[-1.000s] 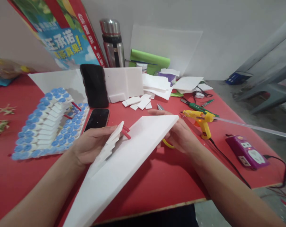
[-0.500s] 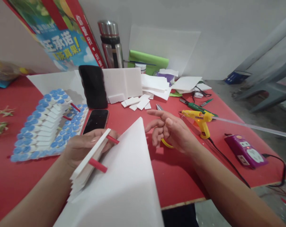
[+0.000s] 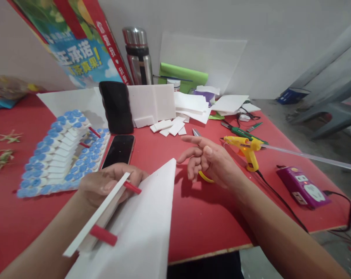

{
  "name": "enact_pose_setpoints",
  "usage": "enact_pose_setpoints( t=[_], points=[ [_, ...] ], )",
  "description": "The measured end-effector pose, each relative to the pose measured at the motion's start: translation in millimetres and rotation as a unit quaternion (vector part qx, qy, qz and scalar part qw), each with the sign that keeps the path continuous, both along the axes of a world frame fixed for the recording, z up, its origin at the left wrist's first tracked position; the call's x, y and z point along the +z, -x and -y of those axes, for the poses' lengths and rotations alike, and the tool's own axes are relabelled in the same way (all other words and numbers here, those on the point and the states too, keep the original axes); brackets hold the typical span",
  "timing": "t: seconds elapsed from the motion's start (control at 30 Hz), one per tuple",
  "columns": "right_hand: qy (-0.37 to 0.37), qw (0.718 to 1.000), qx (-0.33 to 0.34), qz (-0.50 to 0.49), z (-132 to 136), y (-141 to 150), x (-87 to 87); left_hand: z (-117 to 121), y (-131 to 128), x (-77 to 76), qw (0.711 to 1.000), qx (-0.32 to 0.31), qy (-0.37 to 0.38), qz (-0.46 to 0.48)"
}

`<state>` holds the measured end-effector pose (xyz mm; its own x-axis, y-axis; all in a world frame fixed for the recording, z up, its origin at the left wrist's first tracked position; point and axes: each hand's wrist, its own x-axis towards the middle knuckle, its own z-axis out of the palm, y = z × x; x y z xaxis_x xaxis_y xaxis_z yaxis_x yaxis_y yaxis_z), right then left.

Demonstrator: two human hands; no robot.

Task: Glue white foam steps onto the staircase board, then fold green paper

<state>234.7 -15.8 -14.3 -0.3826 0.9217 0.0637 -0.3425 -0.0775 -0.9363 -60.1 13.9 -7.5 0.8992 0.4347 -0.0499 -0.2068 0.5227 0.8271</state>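
My left hand (image 3: 110,182) is closed around a white foam-board model (image 3: 143,217), held tilted over the table's front edge. A raised strip of stacked white pieces (image 3: 98,223) runs along the board. Two short red sticks (image 3: 104,235) stick out from this strip. Beyond the board's right corner, my right hand (image 3: 206,159) hangs with its fingers apart and nothing in them. Partly hidden under it lie scissors (image 3: 206,177) with a yellow handle. A yellow glue gun (image 3: 248,149) with a long clear glue stick rests to the right of that hand.
On the red table (image 3: 198,224), a model with blue rosettes and white steps (image 3: 59,162) sits at left. Two dark phones (image 3: 117,106), a steel flask (image 3: 138,58), loose white foam pieces (image 3: 172,126), a green-handled cutter (image 3: 242,133) and a purple power strip (image 3: 303,186) are around.
My left hand has tipped the foam-board model, bringing its near end lower and to the left, so the strip is seen more edge-on. My right hand has barely moved.
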Motion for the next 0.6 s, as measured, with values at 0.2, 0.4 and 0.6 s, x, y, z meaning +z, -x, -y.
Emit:
enact_pose_setpoints(
  t=[0.2, 0.4, 0.6],
  points=[
    [0.009, 1.0, -0.006, -0.014, 1.2, 0.5, -0.3, 2.1, -1.1, 4.7, 0.999, -0.009, -0.042, 0.003],
    [0.023, 1.0, -0.013, -0.015, 5.9, -0.5, 2.5, 2.1, -8.5, 24.7, 0.985, -0.141, -0.085, -0.044],
    [0.031, 0.999, -0.023, -0.002, 7.7, -0.2, 3.8, 0.5, -5.4, 13.1, 0.98, -0.183, -0.08, 0.011]
  ],
)
